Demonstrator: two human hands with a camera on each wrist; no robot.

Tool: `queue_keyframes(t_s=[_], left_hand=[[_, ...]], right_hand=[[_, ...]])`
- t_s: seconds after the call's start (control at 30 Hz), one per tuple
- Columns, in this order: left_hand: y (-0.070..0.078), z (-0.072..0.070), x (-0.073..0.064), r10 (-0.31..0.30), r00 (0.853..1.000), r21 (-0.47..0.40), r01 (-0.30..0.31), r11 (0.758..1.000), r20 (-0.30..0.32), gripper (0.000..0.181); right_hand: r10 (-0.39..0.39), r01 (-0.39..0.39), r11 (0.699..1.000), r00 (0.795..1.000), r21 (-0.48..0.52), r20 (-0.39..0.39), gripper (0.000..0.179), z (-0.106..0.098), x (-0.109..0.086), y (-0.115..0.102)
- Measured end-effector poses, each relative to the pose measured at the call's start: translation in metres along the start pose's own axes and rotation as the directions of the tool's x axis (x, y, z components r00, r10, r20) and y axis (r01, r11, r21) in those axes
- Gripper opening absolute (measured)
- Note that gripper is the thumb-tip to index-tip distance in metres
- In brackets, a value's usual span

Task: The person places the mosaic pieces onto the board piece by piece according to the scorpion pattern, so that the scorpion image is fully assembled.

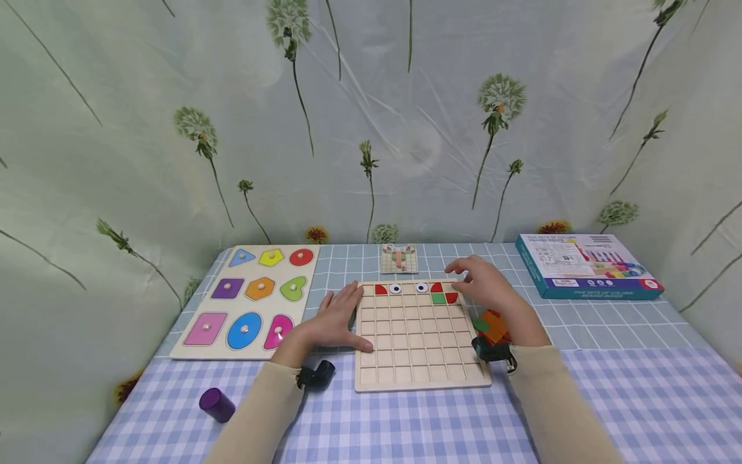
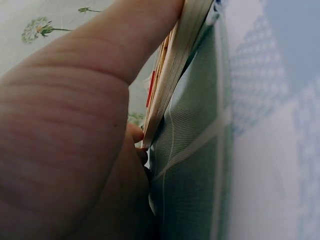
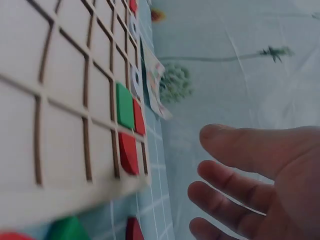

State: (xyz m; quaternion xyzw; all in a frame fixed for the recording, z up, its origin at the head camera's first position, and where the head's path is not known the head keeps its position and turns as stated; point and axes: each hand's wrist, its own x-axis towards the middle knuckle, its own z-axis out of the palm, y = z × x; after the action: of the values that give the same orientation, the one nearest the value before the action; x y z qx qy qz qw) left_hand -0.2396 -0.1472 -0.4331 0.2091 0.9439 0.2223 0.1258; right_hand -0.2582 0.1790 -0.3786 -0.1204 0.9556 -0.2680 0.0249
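A wooden grid board (image 1: 422, 345) lies flat in front of me. Along its far rows sit red quarter-round tiles (image 1: 380, 289), two eye tiles (image 1: 421, 288) and a green square tile (image 1: 438, 298). My left hand (image 1: 333, 321) rests at the board's left edge, fingers extended and thumb reaching over the near part. Above the far right corner is my right hand (image 1: 482, 281), its fingers loosely bent; the right wrist view shows nothing between thumb and fingers. Beside the board, partly behind the right wrist, lies a pile of red, orange and green tiles (image 1: 494, 327).
A pattern card (image 1: 399, 259) lies beyond the board. To the left is a shape puzzle board (image 1: 237, 316) with knobbed pieces, and a purple cylinder (image 1: 217, 405) stands nearer. A flat box (image 1: 588, 267) lies at the back right.
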Motion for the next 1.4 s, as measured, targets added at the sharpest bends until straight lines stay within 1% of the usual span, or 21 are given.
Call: queue_keyframes(t_s=[0.13, 0.33, 0.43, 0.53, 0.63, 0.77, 0.9, 1.0, 1.17, 1.27, 1.4], left_hand=[[0.001, 0.001, 0.000, 0.002, 1.000, 0.003, -0.002, 1.000, 0.002, 0.126], [0.000, 0.001, 0.000, -0.001, 1.000, 0.004, 0.001, 1.000, 0.003, 0.126], [-0.001, 0.000, 0.000, 0.001, 1.000, 0.005, -0.001, 1.000, 0.001, 0.126], [-0.001, 0.000, 0.000, 0.000, 1.000, 0.006, 0.000, 1.000, -0.002, 0.126], [-0.001, 0.000, 0.000, 0.001, 1.000, 0.005, -0.001, 1.000, -0.003, 0.126], [-0.002, 0.000, 0.000, 0.006, 1.000, 0.004, -0.006, 1.000, -0.003, 0.126], [-0.001, 0.000, 0.001, 0.009, 1.000, 0.000, -0.009, 1.000, 0.004, 0.125], [-0.001, -0.001, 0.000, 0.010, 1.000, 0.001, -0.010, 1.000, 0.007, 0.125], [0.000, -0.001, 0.000, 0.010, 1.000, 0.008, -0.010, 1.000, 0.003, 0.124], [0.001, -0.001, 0.000, 0.008, 1.000, 0.003, -0.008, 1.000, 0.007, 0.124], [0.001, -0.001, -0.001, 0.007, 1.000, 0.001, -0.007, 1.000, 0.009, 0.124]], right_hand=[[0.021, -0.021, 0.999, 1.000, 0.033, 0.008, 0.032, -0.006, -0.002, 0.015], [0.072, -0.077, 0.993, 0.995, 0.089, 0.065, 0.035, -0.009, -0.003, 0.031], [0.100, -0.110, 0.990, 0.989, 0.088, 0.104, 0.037, -0.010, -0.002, 0.037], [0.126, -0.136, 0.988, 0.984, 0.076, 0.127, 0.039, -0.009, -0.001, 0.043], [0.139, -0.148, 0.988, 0.981, 0.055, 0.133, 0.037, -0.008, -0.001, 0.048], [0.161, -0.167, 0.985, 0.978, 0.041, 0.135, 0.031, -0.006, -0.001, 0.053], [0.194, -0.204, 0.977, 0.971, 0.063, 0.142, 0.025, -0.003, -0.002, 0.055], [0.204, -0.216, 0.974, 0.969, 0.073, 0.139, 0.023, -0.002, -0.002, 0.056], [0.205, -0.213, 0.975, 0.972, 0.060, 0.119, 0.022, -0.001, -0.001, 0.054], [0.192, -0.199, 0.978, 0.976, 0.057, 0.100, 0.019, 0.000, -0.001, 0.053], [0.151, -0.153, 0.985, 0.988, 0.079, 0.039, 0.015, -0.001, 0.000, 0.052]])
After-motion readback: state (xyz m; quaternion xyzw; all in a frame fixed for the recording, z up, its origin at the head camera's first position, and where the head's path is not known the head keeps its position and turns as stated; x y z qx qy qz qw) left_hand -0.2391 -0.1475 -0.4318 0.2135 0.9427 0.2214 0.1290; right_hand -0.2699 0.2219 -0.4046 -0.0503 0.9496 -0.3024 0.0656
